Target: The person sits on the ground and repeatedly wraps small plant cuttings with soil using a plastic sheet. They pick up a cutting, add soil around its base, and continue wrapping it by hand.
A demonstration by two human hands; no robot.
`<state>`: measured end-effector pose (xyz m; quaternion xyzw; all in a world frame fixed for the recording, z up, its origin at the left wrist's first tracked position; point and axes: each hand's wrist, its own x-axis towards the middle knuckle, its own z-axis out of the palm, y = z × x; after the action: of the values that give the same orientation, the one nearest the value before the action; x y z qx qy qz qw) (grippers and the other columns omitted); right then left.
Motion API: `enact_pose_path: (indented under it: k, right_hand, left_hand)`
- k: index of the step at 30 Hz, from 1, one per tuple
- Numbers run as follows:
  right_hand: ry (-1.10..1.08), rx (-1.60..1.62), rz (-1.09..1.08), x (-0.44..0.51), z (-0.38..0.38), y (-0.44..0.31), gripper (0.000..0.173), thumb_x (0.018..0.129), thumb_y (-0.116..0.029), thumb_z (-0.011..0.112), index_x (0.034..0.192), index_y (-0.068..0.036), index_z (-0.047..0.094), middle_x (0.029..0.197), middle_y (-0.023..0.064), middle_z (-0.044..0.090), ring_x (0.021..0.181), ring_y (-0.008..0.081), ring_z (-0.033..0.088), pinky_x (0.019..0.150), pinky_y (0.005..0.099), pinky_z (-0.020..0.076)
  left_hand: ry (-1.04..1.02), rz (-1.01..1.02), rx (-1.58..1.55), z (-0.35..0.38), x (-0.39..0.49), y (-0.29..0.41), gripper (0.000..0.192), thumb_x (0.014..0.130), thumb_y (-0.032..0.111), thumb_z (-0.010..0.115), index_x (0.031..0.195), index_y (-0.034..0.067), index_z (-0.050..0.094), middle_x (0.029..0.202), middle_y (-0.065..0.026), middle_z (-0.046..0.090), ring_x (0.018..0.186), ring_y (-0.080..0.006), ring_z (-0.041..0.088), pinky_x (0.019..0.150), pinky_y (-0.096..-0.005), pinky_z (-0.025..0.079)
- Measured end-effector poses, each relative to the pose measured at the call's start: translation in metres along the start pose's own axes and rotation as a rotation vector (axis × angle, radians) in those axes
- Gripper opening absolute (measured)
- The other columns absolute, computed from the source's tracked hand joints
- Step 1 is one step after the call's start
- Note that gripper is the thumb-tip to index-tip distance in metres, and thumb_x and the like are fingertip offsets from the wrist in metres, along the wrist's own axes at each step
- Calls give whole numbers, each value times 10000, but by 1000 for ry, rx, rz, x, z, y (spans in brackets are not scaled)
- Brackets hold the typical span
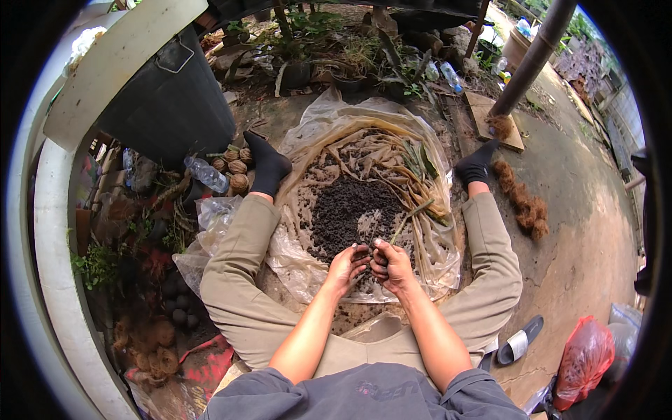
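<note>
Over the near edge of a dark, crumbly soil-like heap [346,210], my two soiled hands are close together. My left hand [347,269] has its fingers loosely bent and apart, with nothing plainly visible in them. Thumb against forefinger, my right hand [391,266] is curled closed. A thin green stem [412,218] reaches up to its knuckles; whether the fingers grip it, or some small thing at their tips, I cannot tell. Under the heap spreads a crumpled clear plastic sheet [325,113]. Long green leaves [420,160] lie on its right side.
Bundles of brown fibre [520,202] lie right of my foot. Left stand a dark bin [173,105], a plastic bottle [207,174] and several wrapped brown balls [237,167]. A pole [533,58] rises at the upper right. A sandal [520,341] and a red bag [584,362] sit lower right.
</note>
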<state>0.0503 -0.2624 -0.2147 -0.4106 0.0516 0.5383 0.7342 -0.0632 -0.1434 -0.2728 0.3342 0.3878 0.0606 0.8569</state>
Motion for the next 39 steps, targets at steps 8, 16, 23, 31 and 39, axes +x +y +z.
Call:
enact_pose_path:
  k: [8, 16, 23, 31, 39]
  right_hand:
    - [127, 82, -38, 4, 5, 1, 251, 1064, -317, 586, 1017, -73, 625, 812, 39, 633, 637, 139, 605, 516, 278, 464]
    - [86, 106, -111, 13, 0, 10, 342, 1120, -403, 455, 1230, -104, 579, 1035, 99, 668, 780, 166, 641, 601, 285, 514]
    - [-39, 152, -84, 4, -6, 4, 310, 1085, -406, 567, 994, -110, 552, 785, 30, 556, 528, 88, 430, 425, 233, 294]
    - [73, -308, -330, 8, -1, 10, 381, 1094, -397, 554, 934, -61, 635, 722, 52, 612, 562, 154, 499, 553, 288, 432]
    - [117, -1292, -813, 6, 0, 7, 543, 1125, -457, 375, 1301, -73, 717, 1149, 147, 738, 1105, 354, 592, 1040, 447, 449]
  left_hand:
    - [-34, -14, -35, 1, 1, -3, 345, 1102, 331, 506, 1258, 74, 673, 1168, -36, 716, 1012, -134, 678, 857, -284, 546]
    - [1, -15, -23, 3, -2, -1, 351, 1092, 341, 531, 1256, 64, 671, 1128, -56, 717, 1011, -149, 688, 880, -304, 575]
    - [-25, -12, 11, 1, 0, -5, 365, 1097, 348, 518, 1261, 59, 671, 1172, -61, 718, 1043, -156, 681, 917, -321, 560]
    - [-256, 37, -238, 15, -4, -5, 536, 1072, 532, 517, 1312, 65, 627, 1232, -85, 683, 1113, -201, 658, 989, -377, 535]
    - [-152, -11, -355, 13, -7, 6, 498, 1065, 538, 543, 1259, 87, 625, 1076, -56, 710, 913, -154, 684, 733, -288, 572]
